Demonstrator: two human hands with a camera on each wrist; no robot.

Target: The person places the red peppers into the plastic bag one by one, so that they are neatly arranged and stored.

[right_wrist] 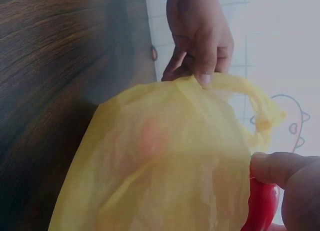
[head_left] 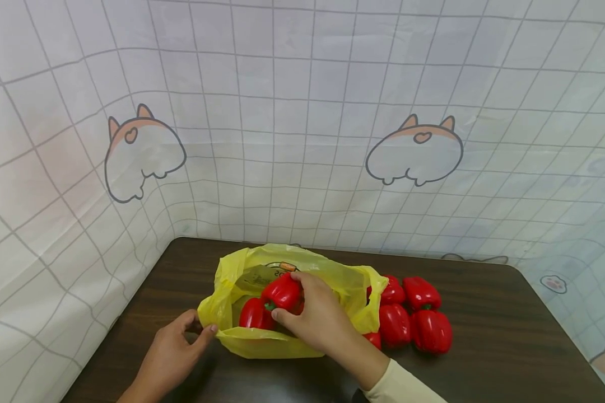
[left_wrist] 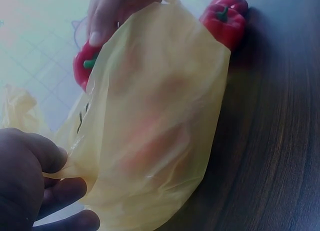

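A yellow plastic bag (head_left: 267, 342) lies open on the dark table, its mouth facing up. My left hand (head_left: 173, 350) pinches the bag's left edge between thumb and fingers. With my right hand (head_left: 317, 313) I grip a red bell pepper (head_left: 282, 291) by its sides over the bag's mouth, its green stem toward me. Another red bell pepper (head_left: 255, 314) sits inside the bag, beside the held one. In the left wrist view the held pepper (left_wrist: 81, 66) shows above the bag's rim, and reddish shapes show through the bag wall (left_wrist: 165, 91).
Several red bell peppers (head_left: 432, 331) stand grouped on the table (head_left: 499, 336) just right of the bag, some partly behind it. A white grid-patterned cloth (head_left: 307, 140) with cartoon drawings hangs behind the table and along its left side.
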